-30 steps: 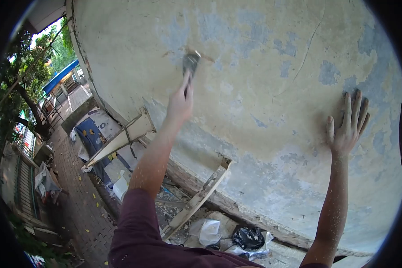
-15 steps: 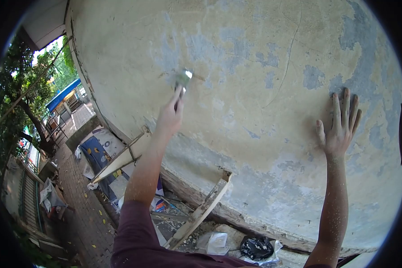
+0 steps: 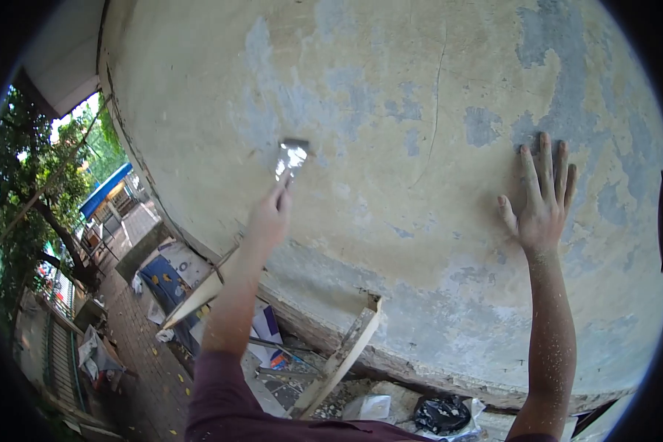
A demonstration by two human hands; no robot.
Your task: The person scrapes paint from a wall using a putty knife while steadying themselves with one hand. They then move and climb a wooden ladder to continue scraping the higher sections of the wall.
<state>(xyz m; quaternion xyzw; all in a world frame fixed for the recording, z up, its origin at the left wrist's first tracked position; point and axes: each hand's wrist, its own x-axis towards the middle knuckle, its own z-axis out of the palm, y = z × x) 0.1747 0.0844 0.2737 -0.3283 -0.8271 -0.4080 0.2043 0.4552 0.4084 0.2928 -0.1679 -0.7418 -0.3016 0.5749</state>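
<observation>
My left hand (image 3: 269, 219) is closed around the handle of a scraper (image 3: 292, 158). Its shiny metal blade points upward, with the dark edge close against the wall (image 3: 191, 140). The handle is mostly hidden in my fingers. Farther right, my right hand (image 3: 542, 214) lies flat on the same wall, fingers spread and pointing up, the tips over a grey patch. Cream paint covers much of the wall, broken by grey-blue patches (image 3: 483, 127) where the coat is gone. Pale flecks dot my right forearm.
A wooden bracket (image 3: 339, 361) juts out from the wall's base below. Near it lie a black plastic bag (image 3: 442, 415), a white bag (image 3: 368, 407) and debris. On the left, a slanted board (image 3: 191, 298) stands beside a brick path (image 3: 144, 353), with trees (image 3: 48, 184) beyond.
The scraper has moved a little down and left in view, its blade now turned more upright. My right hand stays flat on the wall, while the whole view has shifted slightly.
</observation>
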